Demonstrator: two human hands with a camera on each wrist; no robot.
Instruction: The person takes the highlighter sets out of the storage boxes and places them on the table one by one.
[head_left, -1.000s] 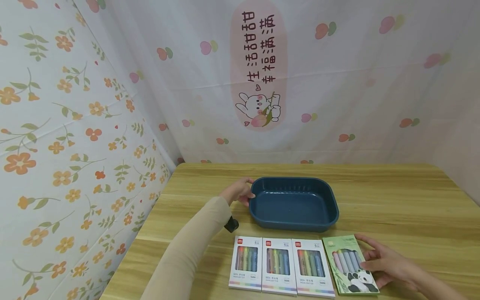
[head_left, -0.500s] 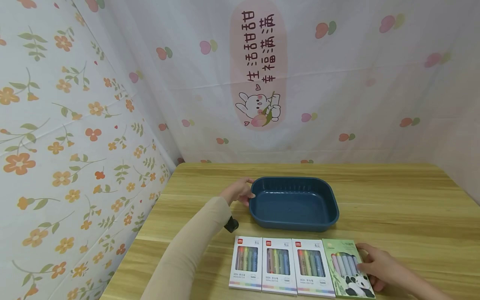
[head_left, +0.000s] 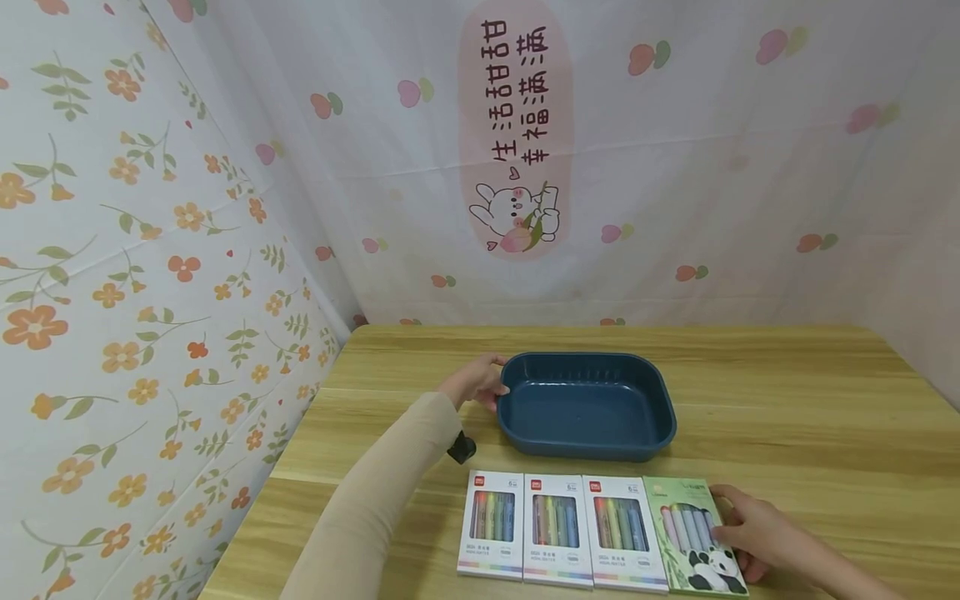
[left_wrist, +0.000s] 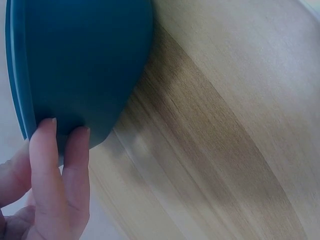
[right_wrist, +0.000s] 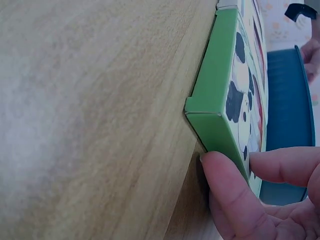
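A dark blue plastic tray (head_left: 585,417) stands mid-table. My left hand (head_left: 477,382) grips its left end, the thumb over the rim and fingertips (left_wrist: 80,137) against the outer wall. Lower down, a green box of pens (head_left: 693,533) with a panda print lies flat at the right end of a row. My right hand (head_left: 757,533) holds its right edge, one digit on the front face and another fingertip (right_wrist: 215,162) at the side. To its left lie three white highlighter boxes, the left one (head_left: 491,525), the middle one (head_left: 557,531) and the right one (head_left: 625,533), edges close together.
The wooden table (head_left: 810,417) extends to both sides of the tray. Behind it hangs a white patterned curtain (head_left: 675,167), and a floral curtain (head_left: 165,292) runs down the left. A black device (head_left: 462,448) sits at the left wrist, close to the tray's corner.
Over the last second the green box turned straighter and shifted slightly left and down against the white boxes, with the right hand on it. The left hand and tray stayed put.
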